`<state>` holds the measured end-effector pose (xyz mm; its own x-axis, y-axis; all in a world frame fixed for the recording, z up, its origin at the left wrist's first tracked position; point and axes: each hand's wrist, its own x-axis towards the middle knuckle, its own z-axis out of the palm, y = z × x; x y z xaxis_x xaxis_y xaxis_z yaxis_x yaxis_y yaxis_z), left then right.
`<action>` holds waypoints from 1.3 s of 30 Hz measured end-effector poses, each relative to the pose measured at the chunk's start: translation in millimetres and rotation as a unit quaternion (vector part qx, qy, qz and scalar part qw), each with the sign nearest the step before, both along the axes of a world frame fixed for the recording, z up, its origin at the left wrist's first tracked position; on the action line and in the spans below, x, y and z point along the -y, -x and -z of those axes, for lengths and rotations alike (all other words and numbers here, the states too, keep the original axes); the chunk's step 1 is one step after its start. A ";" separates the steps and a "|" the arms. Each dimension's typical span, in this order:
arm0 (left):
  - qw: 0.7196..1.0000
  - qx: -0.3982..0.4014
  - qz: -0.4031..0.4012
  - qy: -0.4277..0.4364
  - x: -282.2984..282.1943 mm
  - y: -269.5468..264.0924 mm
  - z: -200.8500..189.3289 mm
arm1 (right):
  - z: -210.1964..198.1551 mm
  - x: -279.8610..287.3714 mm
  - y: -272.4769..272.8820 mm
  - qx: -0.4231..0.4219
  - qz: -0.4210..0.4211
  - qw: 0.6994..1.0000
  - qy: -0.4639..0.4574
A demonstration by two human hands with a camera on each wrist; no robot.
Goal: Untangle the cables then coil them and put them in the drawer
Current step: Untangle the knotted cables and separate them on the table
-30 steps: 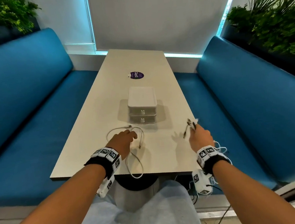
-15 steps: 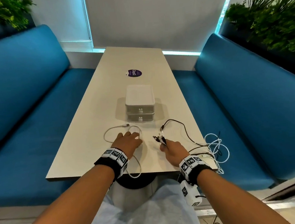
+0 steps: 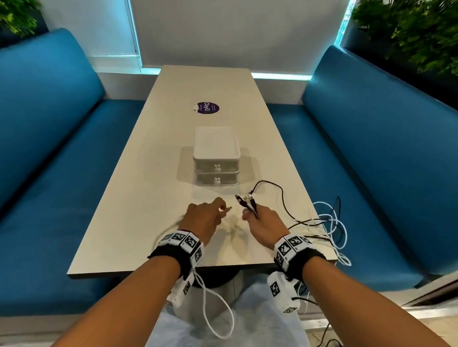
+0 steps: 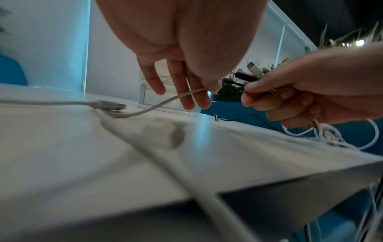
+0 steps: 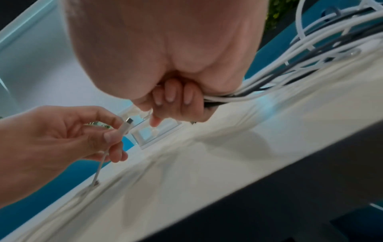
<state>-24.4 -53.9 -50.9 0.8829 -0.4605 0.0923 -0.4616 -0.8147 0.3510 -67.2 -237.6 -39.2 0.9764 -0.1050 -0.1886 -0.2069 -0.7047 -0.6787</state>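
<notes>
My left hand (image 3: 219, 208) pinches the plug end of a white cable (image 3: 217, 312) between thumb and forefinger, just above the table (image 3: 131, 209). The plug (image 5: 128, 124) sticks up past the thumb; the cable (image 4: 157, 104) trails over the tabletop, and a loop hangs off the near edge. My right hand (image 3: 251, 215) grips a bundle of black and white cables (image 5: 269, 81), with their plugs (image 3: 244, 201) fanned out above the fist. The bundle runs to a tangle (image 3: 329, 220) at the table's right edge. A white two-drawer unit (image 3: 216, 157) stands behind the hands, both drawers closed.
Blue bench seats (image 3: 41, 162) run along both sides of the long table. A purple sticker (image 3: 207, 108) lies beyond the drawer unit. Plants (image 3: 425, 26) stand behind the right bench. Black leads (image 3: 328, 341) trail on the floor at lower right.
My left hand has lifted off the white cable's loops and now pinches its plug end, drawing the cable toward the near edge. My right hand brought the plug bundle in from the right.
</notes>
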 end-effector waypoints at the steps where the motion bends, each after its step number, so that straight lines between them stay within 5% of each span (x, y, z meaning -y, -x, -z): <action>1: 0.998 -0.034 -0.017 0.052 2.8 2.8 -0.9 | -1.3 -2.0 -0.9 0.008 0.007 1.000 -0.012; 6: 0.977 -0.078 -0.024 0.199 18.6 15.5 -9.7 | -4.3 -11.0 -3.5 0.060 0.008 0.995 -0.083; 14: 0.974 -0.159 -0.025 0.162 22.4 10.9 -7.8 | -10.3 -15.2 -8.7 0.124 0.072 0.984 -0.106; 17: 0.963 -0.162 -0.055 0.208 22.0 9.5 -7.8 | -10.6 -18.1 -7.3 0.104 0.086 0.986 -0.100; 22: 0.955 -0.150 -0.066 0.246 24.6 12.3 -15.1 | -10.3 -21.7 -6.1 0.083 0.028 0.992 -0.093; 27: 0.961 -0.170 -0.045 0.212 24.2 14.8 -18.7 | -6.0 -21.6 -9.5 0.091 0.015 0.992 -0.089; 31: 0.968 -0.227 -0.044 0.100 7.2 13.7 -18.3 | -15.8 -10.6 -12.3 0.100 0.104 0.986 -0.082; 35: 0.960 -0.262 -0.052 0.089 -20.9 11.0 -11.7 | -20.0 11.7 -16.2 0.091 0.143 0.984 -0.058; 39: 0.982 -0.186 -0.034 0.000 -21.2 7.1 -13.1 | -17.3 5.1 -11.4 0.092 0.090 0.990 -0.062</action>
<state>-31.5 -32.7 -37.9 0.8839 -0.3998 -0.2427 -0.2463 -0.8391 0.4851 -55.8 -242.7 -21.9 0.9631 -0.2671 -0.0321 -0.1863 -0.5762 -0.7958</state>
